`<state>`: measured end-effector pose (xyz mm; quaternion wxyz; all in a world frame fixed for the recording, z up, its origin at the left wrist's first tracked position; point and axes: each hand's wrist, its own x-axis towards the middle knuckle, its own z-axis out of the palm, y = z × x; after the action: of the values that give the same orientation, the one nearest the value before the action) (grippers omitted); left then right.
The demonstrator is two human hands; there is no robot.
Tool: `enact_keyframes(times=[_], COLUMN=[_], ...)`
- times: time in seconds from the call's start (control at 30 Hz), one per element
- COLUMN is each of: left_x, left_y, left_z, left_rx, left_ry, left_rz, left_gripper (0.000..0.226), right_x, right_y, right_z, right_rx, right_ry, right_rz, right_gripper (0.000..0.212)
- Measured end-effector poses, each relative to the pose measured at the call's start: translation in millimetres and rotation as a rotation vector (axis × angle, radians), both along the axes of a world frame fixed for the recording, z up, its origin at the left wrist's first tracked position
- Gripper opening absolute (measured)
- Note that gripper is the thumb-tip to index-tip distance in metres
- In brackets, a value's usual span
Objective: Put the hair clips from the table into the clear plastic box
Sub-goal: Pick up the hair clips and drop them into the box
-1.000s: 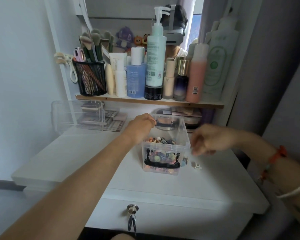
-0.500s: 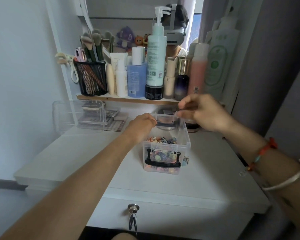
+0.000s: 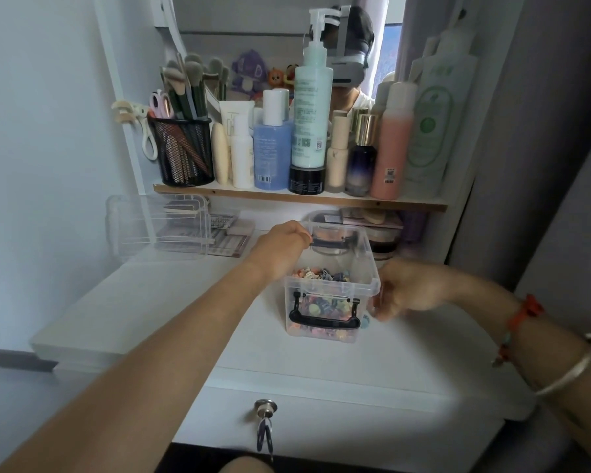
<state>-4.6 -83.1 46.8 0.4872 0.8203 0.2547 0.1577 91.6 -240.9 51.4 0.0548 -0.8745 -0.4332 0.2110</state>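
The left arm stretches across the table [image 3: 144, 302], and the left hand [image 3: 282, 249] curls its fingers over the far left rim of the box [image 3: 331, 285], gripping it. The right hand [image 3: 410, 290] sits low, just beside the box's right wall, fingers bent down toward the tabletop; motion blur hides whether they pinch anything. Half a second ago that hand hung high over the box's back edge; now it has dropped. Many clips [image 3: 321, 273] fill the box, and one clip [image 3: 365, 320] lies at its right corner.
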Motion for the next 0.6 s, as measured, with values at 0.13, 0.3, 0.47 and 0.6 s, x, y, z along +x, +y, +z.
enact_keyframes(times=[0.13, 0.3, 0.47, 0.6], left_x=[-1, -1, 0, 0], left_y=[0, -2, -1, 0], left_z=[0, 2, 1, 1], left_rx=[0.007, -0.008, -0.001, -0.007], left_ry=[0.007, -0.003, -0.016, -0.031], left_rz=[-0.008, -0.008, -0.013, -0.004], left_gripper=[0.024, 0.024, 0.022, 0.025], right_x=[5, -6, 3, -7], right_y=[2, 16, 2, -1], right_z=[23, 37, 33, 7], right_rx=[0.532, 0.801, 0.429, 0.107], right_ry=[-0.200, 0.044, -0.037, 0.168], right_rz=[-0.237, -0.182, -0.216, -0.077], right_gripper=[0.009, 0.033, 0.029, 0.014])
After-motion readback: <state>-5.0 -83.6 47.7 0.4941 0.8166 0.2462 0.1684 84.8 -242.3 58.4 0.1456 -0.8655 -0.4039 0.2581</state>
